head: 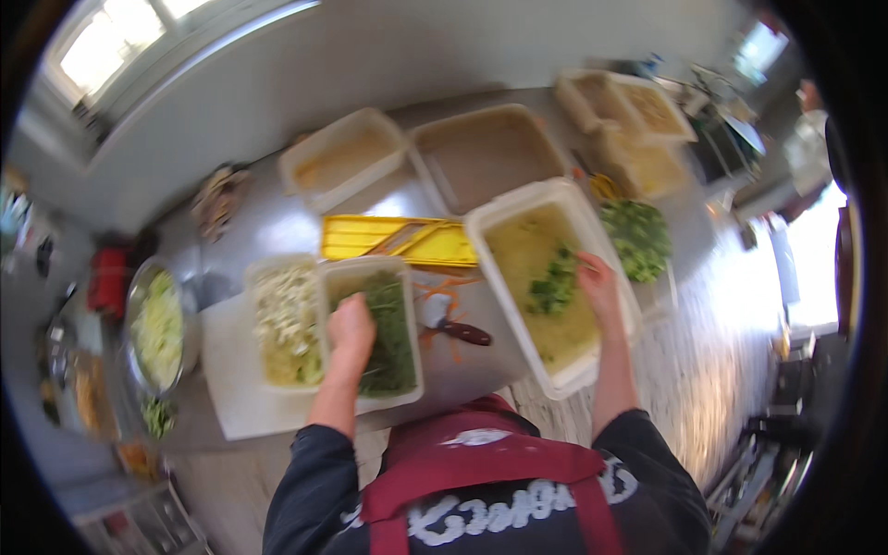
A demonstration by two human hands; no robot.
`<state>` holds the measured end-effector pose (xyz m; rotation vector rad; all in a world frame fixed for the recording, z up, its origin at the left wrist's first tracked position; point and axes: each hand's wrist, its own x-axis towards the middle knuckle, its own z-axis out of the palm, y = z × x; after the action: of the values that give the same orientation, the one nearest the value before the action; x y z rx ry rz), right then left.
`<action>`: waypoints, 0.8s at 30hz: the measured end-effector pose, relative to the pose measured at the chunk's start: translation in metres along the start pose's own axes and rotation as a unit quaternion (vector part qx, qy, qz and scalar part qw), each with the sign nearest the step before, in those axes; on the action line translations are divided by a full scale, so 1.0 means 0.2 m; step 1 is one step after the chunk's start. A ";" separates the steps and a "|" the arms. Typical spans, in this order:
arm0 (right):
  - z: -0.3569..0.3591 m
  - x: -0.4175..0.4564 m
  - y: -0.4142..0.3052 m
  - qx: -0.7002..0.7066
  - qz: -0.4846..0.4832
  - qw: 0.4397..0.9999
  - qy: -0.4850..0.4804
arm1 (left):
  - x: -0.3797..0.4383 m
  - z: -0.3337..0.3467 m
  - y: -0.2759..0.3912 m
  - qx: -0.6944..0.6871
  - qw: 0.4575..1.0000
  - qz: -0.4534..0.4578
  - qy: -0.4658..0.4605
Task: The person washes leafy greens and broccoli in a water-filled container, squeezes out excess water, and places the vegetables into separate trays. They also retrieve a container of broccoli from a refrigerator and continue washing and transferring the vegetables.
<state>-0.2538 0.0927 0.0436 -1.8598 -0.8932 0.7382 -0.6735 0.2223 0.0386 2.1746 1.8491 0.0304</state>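
My left hand (352, 327) is at a white plastic tub of dark green leafy greens (392, 333), over its left part; its fingers are curled and what they hold is hidden. My right hand (596, 277) is over a larger white tub of yellowish liquid (513, 243), its fingertips beside a bunch of green leaves (553, 281); whether it grips them is unclear. Left of the greens stands a tub of white crumbled pieces (286, 298). Between the tubs lies a scraper or knife with a dark handle (466, 333), among orange shreds. Behind is a yellow mandoline slicer (399, 241).
A metal bowl of shredded pale greens (158, 329) stands left, near a white cutting board (225, 368). More plastic tubs (347, 163) line the wall behind. Lettuce-like leaves (635, 239) lie beyond the right tub. Part of another person (808, 149) shows at far right.
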 end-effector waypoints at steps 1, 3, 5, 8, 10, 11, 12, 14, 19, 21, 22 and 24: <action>0.01 0.02 0.05 0.016 -0.056 0.998 0.021 | 0.01 0.01 0.00 0.029 0.999 -0.003 -0.025; 0.01 0.00 -0.18 -0.008 -0.063 0.998 0.021 | 0.01 0.02 -0.03 0.066 0.994 -0.047 -0.073; -0.11 -0.04 -0.33 -0.042 -0.046 0.997 0.036 | -0.01 0.05 -0.08 0.084 0.995 -0.009 -0.052; -0.31 -0.11 -0.35 -0.022 -0.061 0.993 0.103 | -0.03 -0.06 -0.10 0.083 0.994 -0.048 -0.051; -0.39 -0.22 -0.39 -0.026 -0.042 0.987 0.152 | -0.08 -0.23 -0.16 0.057 0.998 -0.036 0.000; -0.42 -0.26 -0.38 -0.026 -0.022 0.987 0.158 | -0.08 -0.32 -0.19 0.027 0.999 -0.044 0.014; -0.44 -0.31 -0.34 -0.025 -0.003 0.986 0.165 | -0.07 -0.39 -0.21 -0.023 0.999 -0.023 0.042; -0.46 -0.36 -0.21 -0.063 0.014 0.985 0.158 | -0.08 -0.56 -0.15 -0.219 0.975 0.021 0.041; -0.37 -0.31 -0.18 -0.315 -0.009 0.949 -0.004 | -0.09 -0.45 0.28 -0.597 0.796 0.097 0.007; -0.32 -0.16 -0.17 -0.287 -0.039 0.956 -0.033 | -0.09 -0.37 0.59 -0.664 0.732 0.136 -0.069; -0.28 -0.07 -0.18 -0.259 -0.060 0.962 -0.054 | -0.06 -0.31 0.72 -0.664 0.717 0.186 -0.105; -0.18 0.12 -0.15 -0.264 -0.096 0.952 -0.119 | -0.07 -0.21 1.04 -0.726 0.648 0.053 -0.224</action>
<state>-0.2204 0.1041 0.0837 -2.1250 -1.5240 0.6509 -0.4831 0.1886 0.1293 0.9080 0.7251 0.6717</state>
